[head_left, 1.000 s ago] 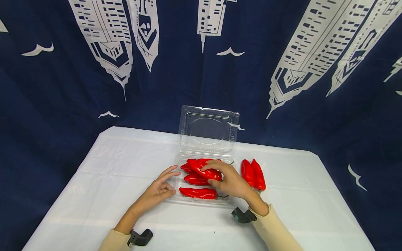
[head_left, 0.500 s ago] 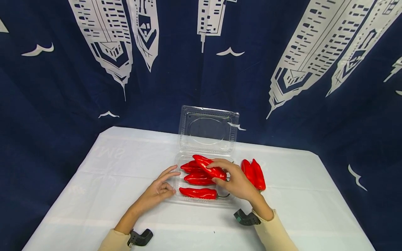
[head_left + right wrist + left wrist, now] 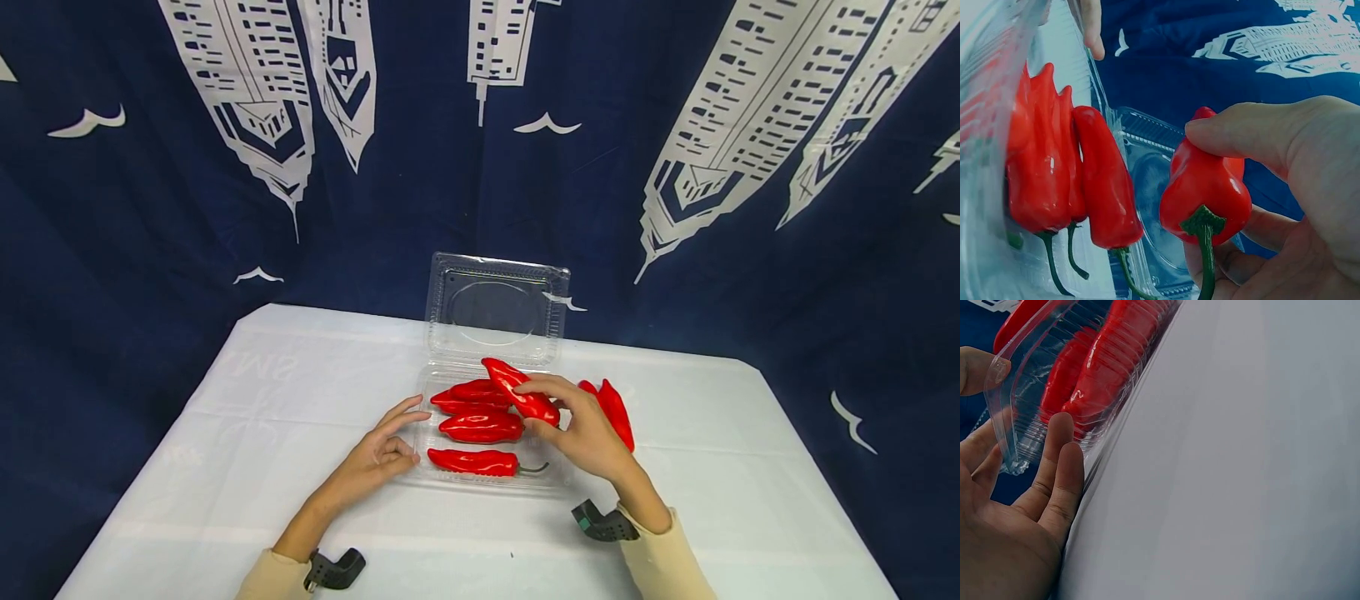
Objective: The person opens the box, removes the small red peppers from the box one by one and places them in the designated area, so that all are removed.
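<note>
My right hand [image 3: 585, 429] holds a red chili pepper [image 3: 517, 390] over the right side of a clear plastic clamshell box [image 3: 431, 392]. In the right wrist view the held pepper [image 3: 1207, 187] sits between thumb and fingers, its green stem pointing toward the camera. Several more red peppers [image 3: 480, 427] lie in the box. My left hand [image 3: 371, 458] is at the box's left side with fingers spread. The left wrist view shows its fingers [image 3: 1063, 481] against the ribbed plastic wall [image 3: 1029, 425].
Two red peppers [image 3: 617, 415] lie on the white tablecloth [image 3: 705, 467] right of the box, partly hidden by my right hand. The box's clear lid [image 3: 495, 312] stands raised at the back. Behind the table hangs a dark blue curtain [image 3: 420, 192] with white building prints.
My right hand has moved rightward with its pepper, off the middle of the box, uncovering the peppers beneath. The left hand has stayed in place.
</note>
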Tool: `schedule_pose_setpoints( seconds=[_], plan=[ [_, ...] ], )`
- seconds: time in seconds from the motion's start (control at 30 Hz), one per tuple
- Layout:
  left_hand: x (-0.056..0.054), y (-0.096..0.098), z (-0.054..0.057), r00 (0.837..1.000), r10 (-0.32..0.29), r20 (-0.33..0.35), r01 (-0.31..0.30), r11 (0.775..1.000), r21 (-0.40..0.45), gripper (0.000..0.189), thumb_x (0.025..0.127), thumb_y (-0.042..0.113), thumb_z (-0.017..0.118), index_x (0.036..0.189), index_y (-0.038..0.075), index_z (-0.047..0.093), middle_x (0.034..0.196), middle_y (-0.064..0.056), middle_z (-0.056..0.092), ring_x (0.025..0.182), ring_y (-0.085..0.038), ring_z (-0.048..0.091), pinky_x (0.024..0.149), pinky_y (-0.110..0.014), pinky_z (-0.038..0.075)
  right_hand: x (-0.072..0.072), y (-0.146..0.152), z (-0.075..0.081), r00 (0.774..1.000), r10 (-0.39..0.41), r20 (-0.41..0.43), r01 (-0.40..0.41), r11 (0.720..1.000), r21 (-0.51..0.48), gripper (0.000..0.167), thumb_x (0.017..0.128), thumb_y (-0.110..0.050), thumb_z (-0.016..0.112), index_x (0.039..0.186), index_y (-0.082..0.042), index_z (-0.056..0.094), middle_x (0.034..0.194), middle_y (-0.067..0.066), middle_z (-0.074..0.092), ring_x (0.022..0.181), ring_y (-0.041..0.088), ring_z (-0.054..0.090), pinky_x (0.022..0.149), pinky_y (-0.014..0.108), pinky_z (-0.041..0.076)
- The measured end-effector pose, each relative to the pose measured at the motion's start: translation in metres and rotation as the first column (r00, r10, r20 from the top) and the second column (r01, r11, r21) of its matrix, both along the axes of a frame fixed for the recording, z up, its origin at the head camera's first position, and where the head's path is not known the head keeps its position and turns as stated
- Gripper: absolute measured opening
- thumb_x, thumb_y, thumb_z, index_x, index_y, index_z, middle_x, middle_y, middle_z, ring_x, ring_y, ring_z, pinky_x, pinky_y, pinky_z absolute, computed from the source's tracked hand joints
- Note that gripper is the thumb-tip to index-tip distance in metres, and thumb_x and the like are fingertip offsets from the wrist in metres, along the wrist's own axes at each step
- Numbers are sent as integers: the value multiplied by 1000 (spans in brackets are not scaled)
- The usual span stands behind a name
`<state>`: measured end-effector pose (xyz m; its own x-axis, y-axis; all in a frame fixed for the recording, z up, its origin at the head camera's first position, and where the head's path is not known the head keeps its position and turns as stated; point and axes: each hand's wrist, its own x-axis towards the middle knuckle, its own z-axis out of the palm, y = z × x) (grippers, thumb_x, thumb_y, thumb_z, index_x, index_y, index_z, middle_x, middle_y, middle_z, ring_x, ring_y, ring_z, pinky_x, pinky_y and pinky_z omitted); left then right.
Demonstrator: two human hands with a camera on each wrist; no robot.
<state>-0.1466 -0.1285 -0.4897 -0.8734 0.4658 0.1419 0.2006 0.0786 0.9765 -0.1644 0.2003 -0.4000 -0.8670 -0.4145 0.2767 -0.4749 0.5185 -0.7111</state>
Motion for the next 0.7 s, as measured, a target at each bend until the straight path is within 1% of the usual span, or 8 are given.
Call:
schedule_pose_setpoints(
  seconds=[0.17,0.33,0.43,0.7],
  plan=[
    [0,0,0,1000,3,-3,-3,1000,-4,59,94,5,65,150,8,44,167,-3,17,90,-25,64,78,-22,55,1,5,1,999,-38,9,38,999,-16,47,83,-6,80,125,-22,68,138,5,60,119,25,57,88,34,57],
    [0,0,1,1000,6,-8,-6,1000,-4,59,94,5,65,149,8,44,167,-3,18,89,-25,64,78,-22,55,3,9,3,997,-78,14,79,997,-13,47,83,-5,80,126,-22,67,139,6,60,119,26,57,85,36,56],
    [0,0,1,1000,6,-11,-6,1000,-2,59,94,5,65,149,8,45,167,-3,18,88,-25,64,77,-21,55,3,13,3,995,-99,13,99,995,-12,48,83,-6,79,127,-22,67,139,6,60,118,25,57,85,34,56],
    [0,1,0,1000,3,-1,-3,1000,-1,59,94,3,65,149,7,45,167,-3,18,89,-26,64,77,-22,55,3,24,4,989,-146,13,147,988,-36,47,85,-4,78,128,-21,67,140,7,60,103,25,64,81,27,56]
  ],
)
